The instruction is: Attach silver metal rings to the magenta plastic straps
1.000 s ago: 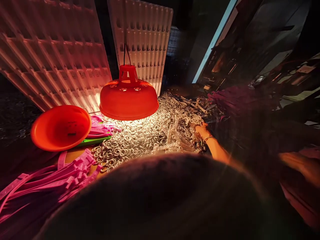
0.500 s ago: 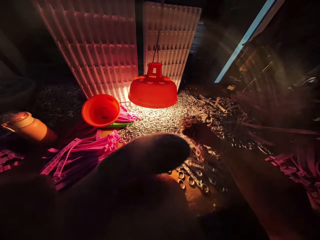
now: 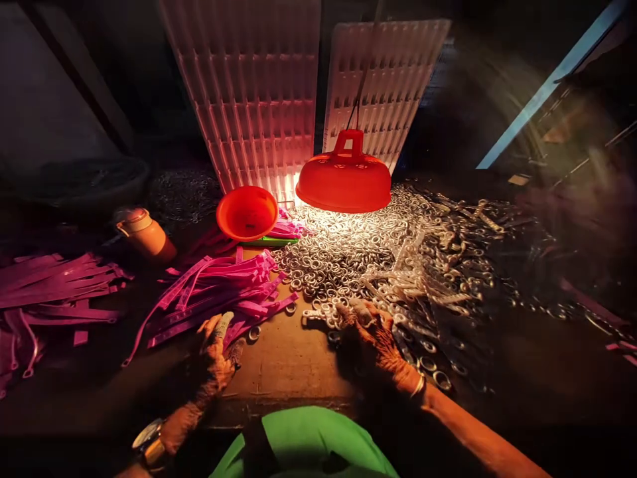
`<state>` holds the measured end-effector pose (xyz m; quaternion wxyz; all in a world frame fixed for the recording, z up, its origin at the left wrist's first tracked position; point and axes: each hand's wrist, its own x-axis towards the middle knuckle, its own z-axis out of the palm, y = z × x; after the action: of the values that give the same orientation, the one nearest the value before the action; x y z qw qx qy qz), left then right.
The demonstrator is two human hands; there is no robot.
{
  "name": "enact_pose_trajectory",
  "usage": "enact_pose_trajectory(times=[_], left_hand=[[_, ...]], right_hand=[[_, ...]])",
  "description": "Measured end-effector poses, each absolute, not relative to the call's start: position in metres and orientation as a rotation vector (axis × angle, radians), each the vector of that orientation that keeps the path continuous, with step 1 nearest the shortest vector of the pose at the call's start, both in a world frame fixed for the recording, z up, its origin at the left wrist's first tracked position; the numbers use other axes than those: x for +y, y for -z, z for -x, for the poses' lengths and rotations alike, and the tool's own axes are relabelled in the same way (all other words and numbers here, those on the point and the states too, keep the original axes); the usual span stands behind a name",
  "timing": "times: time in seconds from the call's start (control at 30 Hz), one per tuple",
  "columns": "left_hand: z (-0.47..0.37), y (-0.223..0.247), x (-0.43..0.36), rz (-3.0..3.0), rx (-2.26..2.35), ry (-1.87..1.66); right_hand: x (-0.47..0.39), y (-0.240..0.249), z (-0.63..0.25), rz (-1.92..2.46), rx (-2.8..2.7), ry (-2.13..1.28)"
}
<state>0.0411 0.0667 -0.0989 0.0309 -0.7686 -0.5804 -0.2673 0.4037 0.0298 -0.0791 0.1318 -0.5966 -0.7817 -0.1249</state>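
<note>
My right hand (image 3: pixel 372 340) rests at the near edge of a wide heap of metal rings (image 3: pixel 343 252). Its fingertips pinch a small pale metal piece (image 3: pixel 312 313) that sticks out to the left. A bangle sits on that wrist. My left hand (image 3: pixel 215 355), with tape on one finger and a watch on the wrist, lies with curled fingers at the near end of a pile of pink plastic straps (image 3: pixel 223 287). In the dim light I cannot tell if it grips a strap. Bare brown tabletop (image 3: pixel 283 362) lies between the hands.
An orange lamp (image 3: pixel 343 179) hangs low over the rings. An orange bowl (image 3: pixel 247 212) and an orange bottle (image 3: pixel 145 234) stand at back left. White grid trays (image 3: pixel 249 93) lean behind. More pink straps (image 3: pixel 50 285) lie far left, tangled metal strips (image 3: pixel 428 279) to the right.
The view has swung left and down. My right hand came back from the far rings to the near edge of the heap. My left hand has come into view by the pink straps.
</note>
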Motion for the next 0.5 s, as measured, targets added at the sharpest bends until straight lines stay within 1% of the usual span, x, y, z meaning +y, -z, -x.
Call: enact_pose_trajectory(times=[0.1,0.23,0.37,0.5], left_hand=[[-0.027,0.103,0.068,2.287,-1.804,0.680],[-0.017,0.104,0.080,2.320,-1.627,0.416],[-0.010,0.105,0.097,2.321,-1.556,0.388],[-0.011,0.103,0.114,2.362,-1.550,0.366]], right_hand=[[0.033,0.089,-0.409,1.687,-2.268,0.421],[0.048,0.092,-0.423,1.673,-2.267,0.497],[0.061,0.087,-0.439,1.655,-2.267,0.511],[0.073,0.080,-0.449,1.750,-2.272,0.440]])
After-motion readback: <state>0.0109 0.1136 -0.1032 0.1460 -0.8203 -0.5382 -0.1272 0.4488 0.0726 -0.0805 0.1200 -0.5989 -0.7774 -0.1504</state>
